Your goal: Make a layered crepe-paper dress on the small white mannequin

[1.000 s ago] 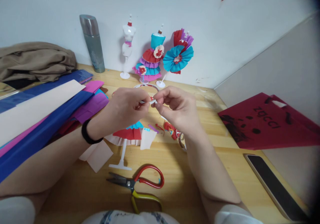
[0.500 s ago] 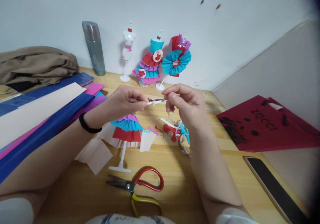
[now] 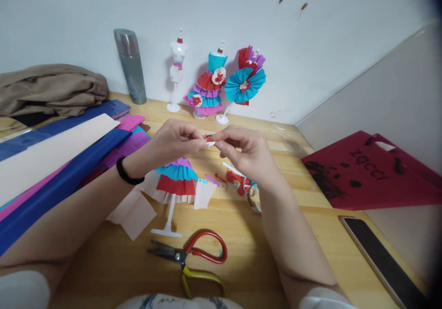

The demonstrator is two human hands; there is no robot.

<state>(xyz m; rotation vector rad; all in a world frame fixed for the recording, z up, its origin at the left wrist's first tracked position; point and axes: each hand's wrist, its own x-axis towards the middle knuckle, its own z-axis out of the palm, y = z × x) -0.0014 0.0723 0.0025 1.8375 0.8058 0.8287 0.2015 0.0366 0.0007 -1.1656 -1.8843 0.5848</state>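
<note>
My left hand [image 3: 180,139] pinches one end of a small white strip [image 3: 211,143] with a bit of red on it. The fingertips of my right hand [image 3: 244,151] close on its other end; exactly what the piece is, I cannot make out. Below my hands lies a small dress form with a tiered paper skirt [image 3: 177,185] in purple, blue and red, its upper part hidden behind my left hand. Pale paper pieces [image 3: 138,219] lie beside and under the skirt. Scissors [image 3: 177,256] with one red and one yellow handle lie open nearer to me.
Three small mannequins, one bare-bodied [image 3: 177,60] and two in paper dresses [image 3: 209,92], stand by the wall. A bottle [image 3: 131,69] and coloured paper sheets [image 3: 62,152] are at left. Scraps [image 3: 238,180], a tape roll [image 3: 253,201], red bag [image 3: 373,175] and phone [image 3: 380,258] lie right.
My right hand has moved left and pinched the right end of the white strip, which it was apart from before. My left hand has shifted slightly right, still holding the strip.
</note>
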